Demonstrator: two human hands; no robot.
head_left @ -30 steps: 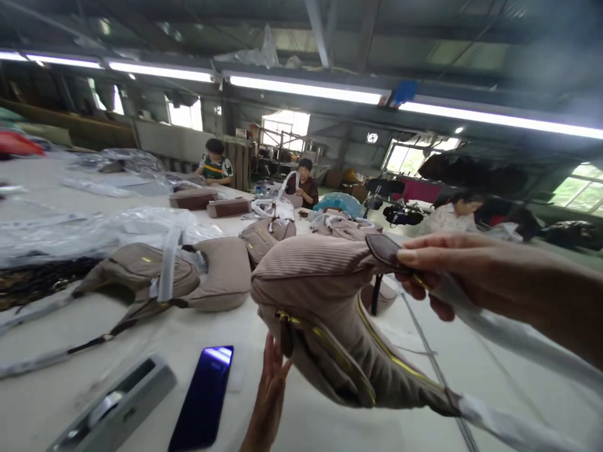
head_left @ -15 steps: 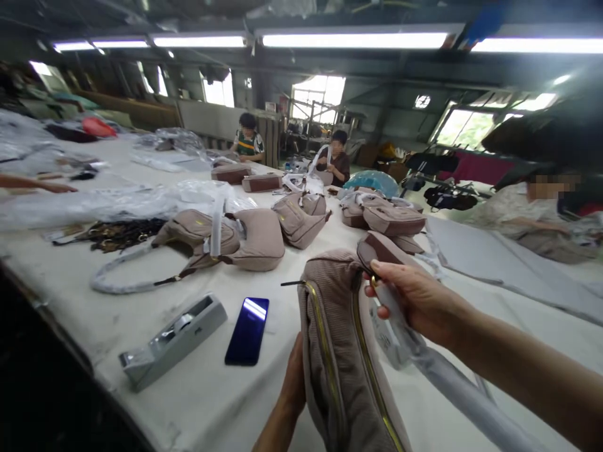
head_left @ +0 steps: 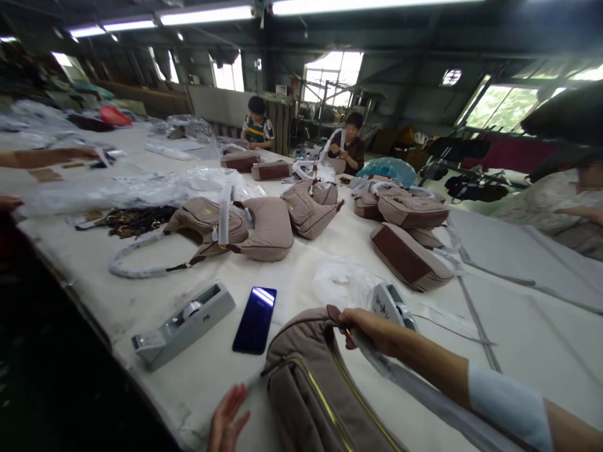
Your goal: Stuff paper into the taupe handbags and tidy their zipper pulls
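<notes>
A taupe handbag (head_left: pixel 301 383) with gold zippers lies tilted on the white table, close in front of me. My right hand (head_left: pixel 367 329) is closed on its strap (head_left: pixel 400 376), at the brown tab with a gold ring. The strap is wrapped in whitish film and runs off to the lower right. Left of the bag, my left hand (head_left: pixel 228 417) is apart from it, fingers spread, holding nothing. A dark phone (head_left: pixel 255 320) and a grey tape dispenser (head_left: pixel 188 323) lie beyond it. Just behind my right hand stands a second tape dispenser (head_left: pixel 391 302), partly hidden.
More taupe bags (head_left: pixel 268 229) lie across the table (head_left: pixel 188 389), one on its side at right (head_left: pixel 409 254). Clear plastic (head_left: pixel 141 188) and a pile of dark straps (head_left: pixel 141 220) lie at left. Co-workers sit at the far side and right; another person's arm (head_left: pixel 51 157) reaches in at left.
My left hand has let go of the bag and moved left, its fingers opening. The bag has been lowered and tilted left, with my right hand still on its strap. The view has shifted.
</notes>
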